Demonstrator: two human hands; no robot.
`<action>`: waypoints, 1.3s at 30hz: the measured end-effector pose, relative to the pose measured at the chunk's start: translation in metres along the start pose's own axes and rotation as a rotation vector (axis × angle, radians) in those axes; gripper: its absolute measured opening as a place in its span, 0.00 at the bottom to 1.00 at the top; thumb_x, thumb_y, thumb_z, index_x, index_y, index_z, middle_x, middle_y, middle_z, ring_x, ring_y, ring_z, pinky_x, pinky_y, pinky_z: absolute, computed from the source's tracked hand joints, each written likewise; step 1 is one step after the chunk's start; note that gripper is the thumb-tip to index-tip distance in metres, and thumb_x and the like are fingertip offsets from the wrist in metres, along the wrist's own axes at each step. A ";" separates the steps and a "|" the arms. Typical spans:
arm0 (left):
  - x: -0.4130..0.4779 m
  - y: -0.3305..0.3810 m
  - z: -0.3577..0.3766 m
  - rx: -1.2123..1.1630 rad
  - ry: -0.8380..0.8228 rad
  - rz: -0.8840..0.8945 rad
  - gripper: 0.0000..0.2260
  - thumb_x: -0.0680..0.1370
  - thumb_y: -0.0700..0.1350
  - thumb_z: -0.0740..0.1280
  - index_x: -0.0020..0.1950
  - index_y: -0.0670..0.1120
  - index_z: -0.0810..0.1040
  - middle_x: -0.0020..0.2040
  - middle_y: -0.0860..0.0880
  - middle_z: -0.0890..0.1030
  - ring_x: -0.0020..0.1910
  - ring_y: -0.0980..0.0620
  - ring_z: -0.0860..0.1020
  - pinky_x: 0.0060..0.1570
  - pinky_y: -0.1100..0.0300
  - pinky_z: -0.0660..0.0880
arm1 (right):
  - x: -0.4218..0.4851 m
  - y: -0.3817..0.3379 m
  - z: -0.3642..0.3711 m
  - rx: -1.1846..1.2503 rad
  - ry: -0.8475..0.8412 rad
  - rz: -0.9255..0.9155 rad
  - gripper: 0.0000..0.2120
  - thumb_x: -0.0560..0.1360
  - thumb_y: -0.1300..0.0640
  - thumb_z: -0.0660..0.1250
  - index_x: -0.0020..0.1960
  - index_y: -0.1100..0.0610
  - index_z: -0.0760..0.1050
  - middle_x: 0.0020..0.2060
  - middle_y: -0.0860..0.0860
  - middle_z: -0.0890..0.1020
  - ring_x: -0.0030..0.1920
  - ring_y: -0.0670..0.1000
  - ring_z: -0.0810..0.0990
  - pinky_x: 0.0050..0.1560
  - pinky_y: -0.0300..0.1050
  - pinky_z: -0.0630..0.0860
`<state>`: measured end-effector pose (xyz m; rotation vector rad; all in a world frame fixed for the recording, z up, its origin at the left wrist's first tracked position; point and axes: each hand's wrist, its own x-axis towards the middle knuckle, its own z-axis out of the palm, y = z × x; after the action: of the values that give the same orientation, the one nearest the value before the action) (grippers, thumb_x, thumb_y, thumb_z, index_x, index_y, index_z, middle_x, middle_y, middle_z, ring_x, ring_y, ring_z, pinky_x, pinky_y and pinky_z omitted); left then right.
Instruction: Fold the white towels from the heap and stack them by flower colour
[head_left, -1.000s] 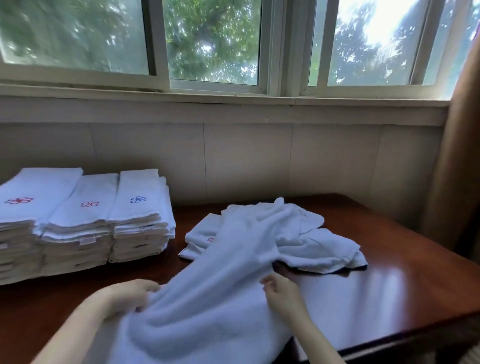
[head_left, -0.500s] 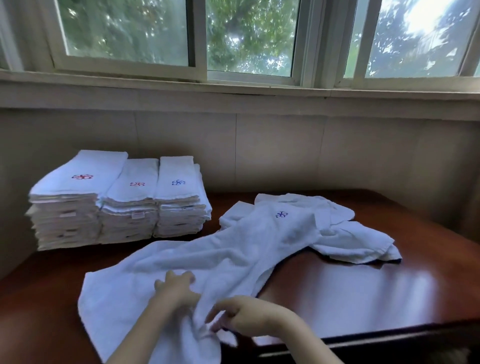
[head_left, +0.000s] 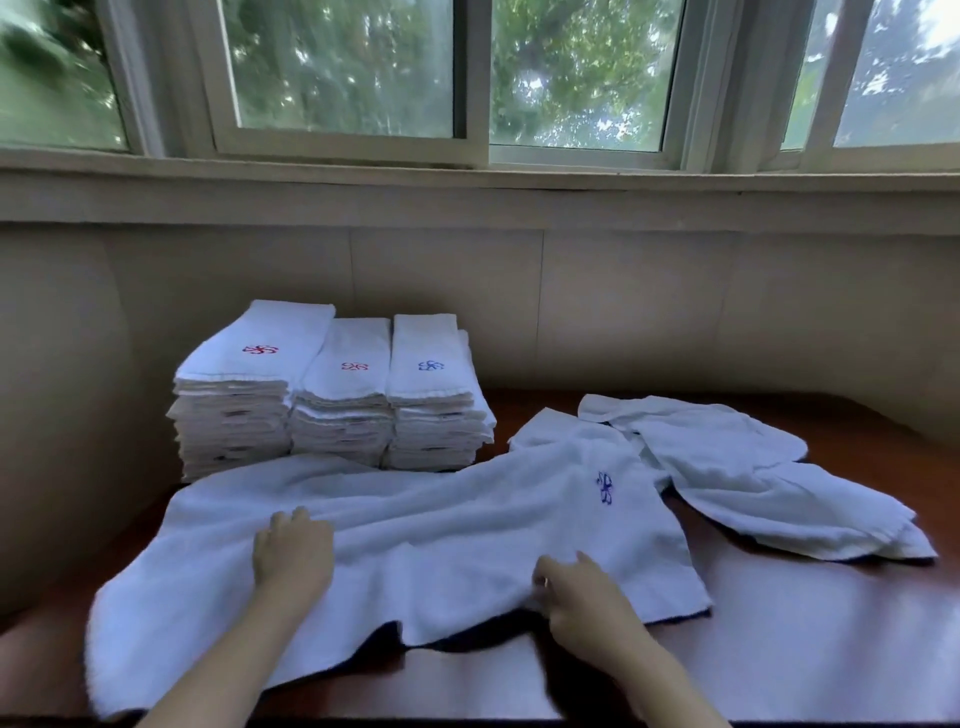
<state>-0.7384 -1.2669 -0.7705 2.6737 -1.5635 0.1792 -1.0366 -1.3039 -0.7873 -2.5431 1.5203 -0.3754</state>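
Note:
A white towel (head_left: 415, 545) with a blue flower (head_left: 605, 487) lies spread across the dark wooden table (head_left: 779, 649). My left hand (head_left: 293, 551) sits on its left-middle part with fingers curled down into the cloth. My right hand (head_left: 576, 587) pinches the cloth near the towel's front edge. The heap of unfolded white towels (head_left: 737, 467) lies at the right, partly under the spread towel's far end. At the back left stand three folded stacks: a dark red flower stack (head_left: 244, 395), a red flower stack (head_left: 348, 405) and a blue flower stack (head_left: 434, 405).
A beige wall (head_left: 623, 301) and a window sill run behind the table, close to the stacks. The table's front edge (head_left: 467, 719) runs along the bottom of the view. Bare wood shows at the front right.
The towel has been pulled out of the heap and spread wider across the table. My hands have moved apart, the left going left and the right going right. The view has turned left.

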 end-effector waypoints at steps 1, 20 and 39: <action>-0.002 0.015 0.001 -0.092 -0.034 0.033 0.16 0.80 0.44 0.54 0.66 0.54 0.72 0.66 0.49 0.70 0.65 0.46 0.68 0.61 0.53 0.69 | -0.001 -0.010 -0.002 0.135 -0.038 -0.012 0.08 0.76 0.56 0.57 0.49 0.49 0.74 0.46 0.47 0.83 0.52 0.50 0.77 0.54 0.37 0.69; -0.032 0.044 0.001 -0.314 -0.583 0.571 0.42 0.68 0.61 0.73 0.74 0.68 0.52 0.77 0.49 0.32 0.74 0.49 0.29 0.73 0.44 0.40 | 0.013 -0.007 0.011 -0.141 0.195 -0.035 0.12 0.80 0.50 0.55 0.54 0.55 0.73 0.53 0.50 0.75 0.58 0.54 0.71 0.58 0.43 0.66; -0.045 0.025 0.013 -0.312 0.018 0.376 0.27 0.69 0.33 0.57 0.63 0.56 0.68 0.63 0.59 0.68 0.63 0.54 0.68 0.44 0.60 0.70 | 0.002 -0.029 0.009 -0.177 0.142 0.097 0.21 0.70 0.68 0.57 0.61 0.55 0.64 0.58 0.52 0.71 0.56 0.55 0.72 0.44 0.47 0.66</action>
<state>-0.7812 -1.2417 -0.7899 2.1276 -1.8949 -0.0300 -1.0094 -1.2918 -0.7881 -2.6094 1.7958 -0.4342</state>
